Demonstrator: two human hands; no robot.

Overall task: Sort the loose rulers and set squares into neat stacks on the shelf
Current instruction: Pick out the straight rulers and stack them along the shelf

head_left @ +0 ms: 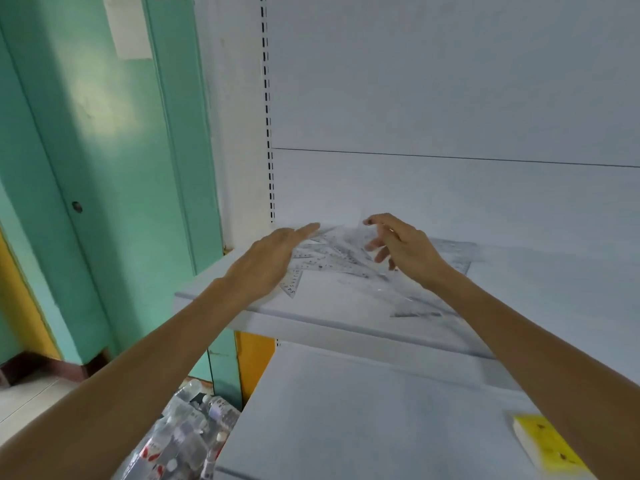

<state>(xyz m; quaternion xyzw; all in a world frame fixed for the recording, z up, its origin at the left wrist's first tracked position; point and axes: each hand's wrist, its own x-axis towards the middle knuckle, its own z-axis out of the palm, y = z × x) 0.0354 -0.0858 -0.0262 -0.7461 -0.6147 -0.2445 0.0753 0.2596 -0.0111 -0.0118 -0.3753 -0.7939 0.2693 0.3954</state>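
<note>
A loose heap of clear plastic rulers and set squares [332, 259] lies on the white shelf [311, 317] near its back wall. More clear set squares [420, 308] lie toward the shelf's front, and another [460, 251] to the right. My left hand [273, 261] reaches over the heap's left side with straight fingers, the fingertips near the back. My right hand [398, 247] hovers over the heap's right side, fingers spread and loosely bent; a blurred clear piece shows near its fingertips, and whether it grips that piece I cannot tell.
A lower white shelf [346, 410] carries a yellow-topped pad [547, 445] at the right. A slotted upright [266, 116] runs up the back panel. A green door [104, 168] stands left. Several plastic bottles in a clear bag [187, 434] sit on the floor below.
</note>
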